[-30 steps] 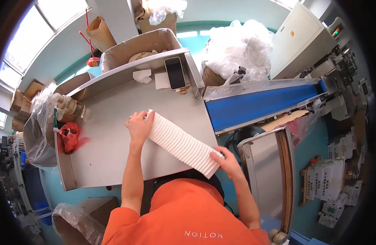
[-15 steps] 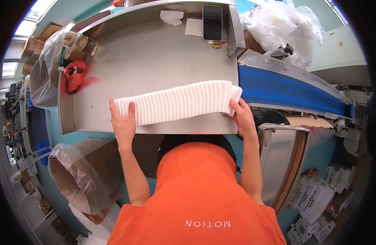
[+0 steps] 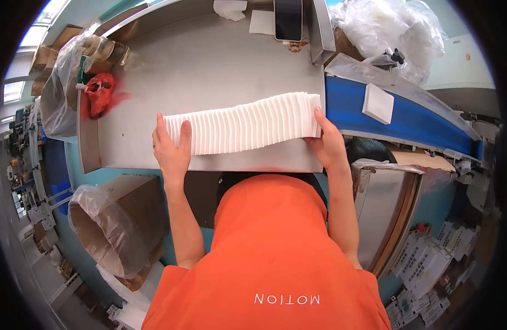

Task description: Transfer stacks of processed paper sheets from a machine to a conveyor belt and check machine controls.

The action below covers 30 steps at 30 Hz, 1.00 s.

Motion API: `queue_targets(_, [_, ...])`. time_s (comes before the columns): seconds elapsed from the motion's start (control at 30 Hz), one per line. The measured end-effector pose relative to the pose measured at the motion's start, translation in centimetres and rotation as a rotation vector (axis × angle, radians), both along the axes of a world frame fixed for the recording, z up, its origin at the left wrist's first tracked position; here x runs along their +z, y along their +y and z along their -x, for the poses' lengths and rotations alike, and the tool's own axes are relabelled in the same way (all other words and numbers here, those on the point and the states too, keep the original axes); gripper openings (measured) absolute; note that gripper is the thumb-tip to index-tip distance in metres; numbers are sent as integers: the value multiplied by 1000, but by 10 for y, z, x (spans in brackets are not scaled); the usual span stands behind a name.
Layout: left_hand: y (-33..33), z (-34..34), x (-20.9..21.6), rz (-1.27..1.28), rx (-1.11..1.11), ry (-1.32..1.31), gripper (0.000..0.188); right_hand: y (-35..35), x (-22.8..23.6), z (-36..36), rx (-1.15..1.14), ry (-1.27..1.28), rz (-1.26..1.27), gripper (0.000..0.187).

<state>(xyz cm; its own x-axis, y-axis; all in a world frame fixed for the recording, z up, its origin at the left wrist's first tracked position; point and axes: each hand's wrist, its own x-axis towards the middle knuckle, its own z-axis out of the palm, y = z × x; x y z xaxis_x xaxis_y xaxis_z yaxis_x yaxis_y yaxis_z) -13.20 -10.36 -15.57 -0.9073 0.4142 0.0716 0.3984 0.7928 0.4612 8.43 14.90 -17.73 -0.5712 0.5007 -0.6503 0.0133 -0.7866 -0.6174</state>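
A long row of white folded napkins (image 3: pixel 240 127) stands on edge across the metal tray table (image 3: pixel 209 71), close to its front edge. Around the row's left end, my left hand (image 3: pixel 172 147) is closed, thumb on the near side and fingers at the end. My right hand (image 3: pixel 329 144) grips the right end, its thumb against the last napkins and its other fingers partly hidden below. On the blue conveyor belt (image 3: pixel 424 118) to the right lies one flat white napkin bundle (image 3: pixel 378 104), apart from both hands.
At the back of the table are a phone (image 3: pixel 288 21), a white paper sheet (image 3: pixel 262 22) and a crumpled paper piece (image 3: pixel 230 9). A red plastic bag (image 3: pixel 100 91) sits by the left wall. An open carton with a plastic liner (image 3: pixel 107 231) stands below left.
A white napkin bundle now lies on the blue belt, where there was none. My right hand has moved back to the row's right end and grips it. The left hand keeps its hold.
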Motion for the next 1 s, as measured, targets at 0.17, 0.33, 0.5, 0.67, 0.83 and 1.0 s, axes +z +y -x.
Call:
queue_targets(0.17, [6,-1,4,-38,43,-20,81,8,-9,-34,152,-244,-117,35])
queue_targets(0.33, [17,2,17,10,-8,-136,83,10,-16,-28,-110,-130,-162,57])
queue_targets(0.5, [28,2,11,29,-9,-44,80,-16,-9,1,96,-222,-474,46])
queue_targets(0.67, [28,9,11,23,1,-30,78,-4,-17,-20,-30,44,162,37])
queue_targets(0.83, [29,14,6,1,-78,-7,78,3,-12,-24,-295,-110,-44,40])
queue_targets(1.0, [37,5,5,41,-88,-16,87,-18,5,3,161,-298,-654,41])
